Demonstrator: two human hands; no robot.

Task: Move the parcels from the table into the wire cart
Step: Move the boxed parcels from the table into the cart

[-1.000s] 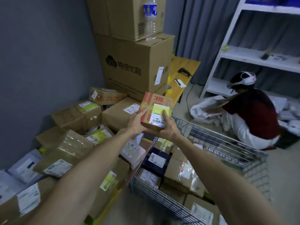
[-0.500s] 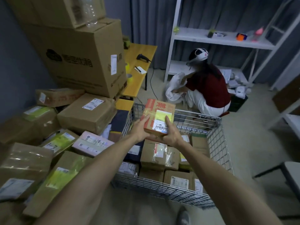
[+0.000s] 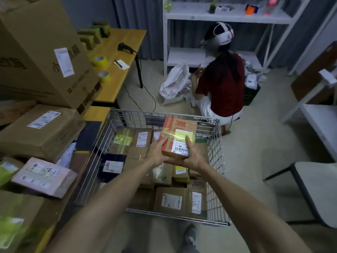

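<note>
An orange-and-brown parcel [image 3: 177,133] with a yellow tape strip and a white barcode label hangs above the wire cart [image 3: 218,161]. My left hand [image 3: 157,151] grips its left near corner. My right hand [image 3: 192,155] grips its right near corner, thumb on the label. The cart holds several brown parcels and one dark blue one [image 3: 112,165]. On the table [image 3: 94,115] at the left lie more parcels, among them a large brown box [image 3: 42,129] and a pink one [image 3: 42,177].
A big carton [image 3: 36,52] towers at the upper left beside a yellow desk [image 3: 120,57] with tape rolls and a scanner. A person in a red top [image 3: 221,83] crouches behind the cart by white shelves [image 3: 228,15]. A grey chair [image 3: 317,187] stands at the right.
Both hands have carried the orange parcel from above the table to the right and lower, over the middle of the cart. My view has swung right and down with it.
</note>
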